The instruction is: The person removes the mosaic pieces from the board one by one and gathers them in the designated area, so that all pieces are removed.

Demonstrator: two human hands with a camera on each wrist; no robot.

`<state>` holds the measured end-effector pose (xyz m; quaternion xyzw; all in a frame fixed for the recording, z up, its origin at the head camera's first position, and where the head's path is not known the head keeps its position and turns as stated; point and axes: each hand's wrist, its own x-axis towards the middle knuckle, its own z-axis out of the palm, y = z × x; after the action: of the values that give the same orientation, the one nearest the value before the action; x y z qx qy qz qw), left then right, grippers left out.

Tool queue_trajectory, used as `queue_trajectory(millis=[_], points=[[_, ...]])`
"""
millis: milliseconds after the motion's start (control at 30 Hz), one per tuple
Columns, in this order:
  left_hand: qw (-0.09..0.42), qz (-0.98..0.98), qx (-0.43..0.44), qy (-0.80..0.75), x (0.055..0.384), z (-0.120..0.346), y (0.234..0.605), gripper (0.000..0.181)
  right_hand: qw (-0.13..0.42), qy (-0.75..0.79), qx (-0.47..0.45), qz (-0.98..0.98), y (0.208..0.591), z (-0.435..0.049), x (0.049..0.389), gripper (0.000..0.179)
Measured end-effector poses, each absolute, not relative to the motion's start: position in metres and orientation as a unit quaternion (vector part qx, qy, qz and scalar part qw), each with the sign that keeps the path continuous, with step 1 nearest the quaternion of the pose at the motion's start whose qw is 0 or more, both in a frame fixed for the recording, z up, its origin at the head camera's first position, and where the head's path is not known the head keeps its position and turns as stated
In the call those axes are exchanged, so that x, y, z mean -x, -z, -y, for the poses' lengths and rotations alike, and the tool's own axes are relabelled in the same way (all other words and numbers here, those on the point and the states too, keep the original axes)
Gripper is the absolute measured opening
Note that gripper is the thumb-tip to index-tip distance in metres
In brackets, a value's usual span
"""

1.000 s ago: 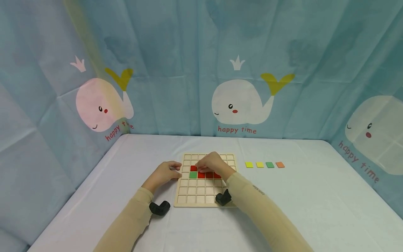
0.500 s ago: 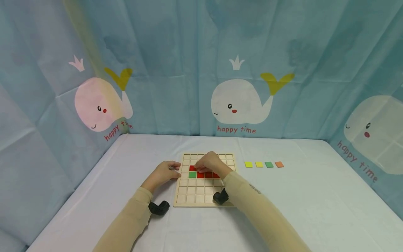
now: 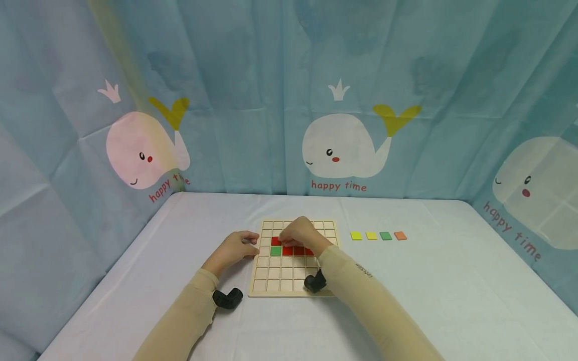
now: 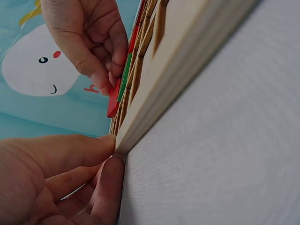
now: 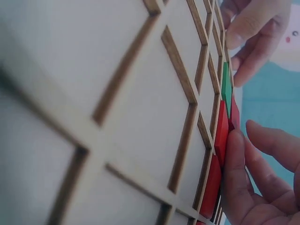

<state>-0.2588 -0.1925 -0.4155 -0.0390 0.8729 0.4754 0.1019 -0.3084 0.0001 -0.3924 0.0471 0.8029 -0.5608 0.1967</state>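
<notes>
A wooden grid board (image 3: pixel 280 294) lies flat on the white table. My left hand (image 3: pixel 232 251) holds its left edge, with thumb and fingertips at the rim in the left wrist view. My right hand (image 3: pixel 301 234) reaches over the board. Its fingertips pinch a red tile (image 3: pixel 276 241), whose end sticks out past them in the left wrist view (image 4: pixel 113 101). Directly in front of that tile a green tile (image 3: pixel 276 250) sits in a cell. To the green tile's right, red tiles (image 3: pixel 299 251) fill a row of cells, partly hidden by the right hand.
Right of the board several loose tiles form a row: two yellow tiles (image 3: pixel 356 235), a green tile (image 3: pixel 386 236) and an orange tile (image 3: pixel 400 235). Black wrist devices (image 3: pixel 228 298) jut from both sleeves. A blue whale-print curtain (image 3: pixel 257 150) hangs behind the table.
The head view has shifted very slightly. The right forearm has edged a little to the left, while both hands keep their places at the board.
</notes>
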Motion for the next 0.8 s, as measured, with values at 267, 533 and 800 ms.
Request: queue_trajectory(millis=[267,533,800], points=[[0.102,-0.872,0.035,-0.478,0.2587,0.1923,0.4150,0.048,0.166,0.573,-0.017,-0.802,0.3940,-0.0007,0.3046,0.009],[0.100,-0.874,0.033,-0.475,0.2590,0.1933,0.4162,0.048,0.154,0.577,-0.003,-0.802,0.3993,0.0011,0.3049,0.006],[0.098,-0.873,0.037,-0.476,0.2608,0.1925,0.4180,0.048,0.150,0.578,-0.010,-0.802,0.3971,-0.0011,0.3026,0.009]])
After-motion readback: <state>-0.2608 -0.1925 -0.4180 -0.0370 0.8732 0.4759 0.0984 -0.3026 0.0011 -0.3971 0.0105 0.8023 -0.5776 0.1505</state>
